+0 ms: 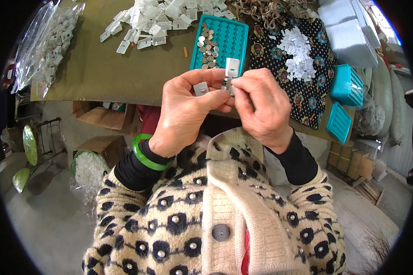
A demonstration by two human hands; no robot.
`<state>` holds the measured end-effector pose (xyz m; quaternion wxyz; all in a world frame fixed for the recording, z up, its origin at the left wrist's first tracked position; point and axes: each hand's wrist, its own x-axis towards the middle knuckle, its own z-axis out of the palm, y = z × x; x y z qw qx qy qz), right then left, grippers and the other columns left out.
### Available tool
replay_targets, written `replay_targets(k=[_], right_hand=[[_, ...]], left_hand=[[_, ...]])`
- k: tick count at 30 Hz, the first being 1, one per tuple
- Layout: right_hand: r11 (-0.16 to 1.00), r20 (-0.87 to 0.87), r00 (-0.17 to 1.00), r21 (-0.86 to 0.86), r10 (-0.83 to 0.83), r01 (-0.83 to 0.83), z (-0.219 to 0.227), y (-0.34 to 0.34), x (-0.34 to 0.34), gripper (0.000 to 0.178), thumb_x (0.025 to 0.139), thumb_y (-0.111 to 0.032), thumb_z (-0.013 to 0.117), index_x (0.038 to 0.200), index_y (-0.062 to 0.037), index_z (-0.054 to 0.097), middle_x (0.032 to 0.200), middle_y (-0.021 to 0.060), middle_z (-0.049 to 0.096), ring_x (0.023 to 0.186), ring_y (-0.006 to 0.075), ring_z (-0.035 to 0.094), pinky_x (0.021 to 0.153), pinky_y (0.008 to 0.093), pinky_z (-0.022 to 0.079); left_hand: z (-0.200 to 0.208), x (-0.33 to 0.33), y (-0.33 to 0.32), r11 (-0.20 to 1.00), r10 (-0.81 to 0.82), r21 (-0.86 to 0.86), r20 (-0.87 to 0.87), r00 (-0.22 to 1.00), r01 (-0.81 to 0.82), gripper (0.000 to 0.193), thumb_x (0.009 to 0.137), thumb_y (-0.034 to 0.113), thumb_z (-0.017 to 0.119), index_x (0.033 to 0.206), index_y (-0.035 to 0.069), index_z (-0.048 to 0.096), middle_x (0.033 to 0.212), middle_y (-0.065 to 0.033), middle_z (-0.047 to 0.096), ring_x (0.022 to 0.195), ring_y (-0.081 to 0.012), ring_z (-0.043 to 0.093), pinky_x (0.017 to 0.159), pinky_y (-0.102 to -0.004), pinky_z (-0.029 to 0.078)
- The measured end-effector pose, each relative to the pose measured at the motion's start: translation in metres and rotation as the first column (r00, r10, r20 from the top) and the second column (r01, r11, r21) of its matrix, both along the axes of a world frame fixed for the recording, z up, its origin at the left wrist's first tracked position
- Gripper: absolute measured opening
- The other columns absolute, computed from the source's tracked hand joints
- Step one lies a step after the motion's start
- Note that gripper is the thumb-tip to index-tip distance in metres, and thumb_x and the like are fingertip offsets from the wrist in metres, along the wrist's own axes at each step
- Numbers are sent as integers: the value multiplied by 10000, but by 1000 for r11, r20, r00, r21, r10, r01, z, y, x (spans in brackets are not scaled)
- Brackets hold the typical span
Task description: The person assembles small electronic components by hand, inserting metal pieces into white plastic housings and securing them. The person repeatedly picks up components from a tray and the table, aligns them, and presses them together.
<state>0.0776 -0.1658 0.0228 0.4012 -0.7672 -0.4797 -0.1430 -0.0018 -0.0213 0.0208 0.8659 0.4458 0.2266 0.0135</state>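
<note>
My left hand (183,107) is closed, with its thumb and fingertips on a small white plastic case (232,67) that stands upright. Below the case is a small clear and metallic part (227,85), partly covered by fingers. A second white plastic piece (200,88) sits in the left palm, between thumb and fingers. My right hand (264,105) pinches at the lower right side of the same case; its fingertips hide what they touch there. Just beyond the hands lies a teal tray (229,39) with rows of round hollows. Small round metal discs (208,46) are heaped along its left side.
Many white plastic cases (158,20) are piled at the back of the table (101,78). A clear bag (50,50) of similar pieces lies at left. White slips (298,52) rest on a dark patterned cloth (270,55). Stacked teal trays (346,85) stand at right.
</note>
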Motion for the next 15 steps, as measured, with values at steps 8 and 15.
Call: replay_targets(k=[8,15], right_hand=[[998,-505,861,-16,50,-67,11,-23,0,194,818,57,660,1002,-2,647,912,110,625,757,233,644,622,307,523],[999,-291,956,10,-41,46,2,-22,-3,221,812,68,671,1013,-19,645,890,110,627,750,259,643,633,315,529]], left_hand=[[3,0,-4,998,-34,-54,-11,999,33,328,823,-79,663,1143,-88,594,921,-128,647,780,-235,706,684,-302,606],[4,2,-10,997,-61,-54,-7,998,61,326,832,-62,669,1143,-114,586,929,-127,657,774,-213,703,690,-289,602]])
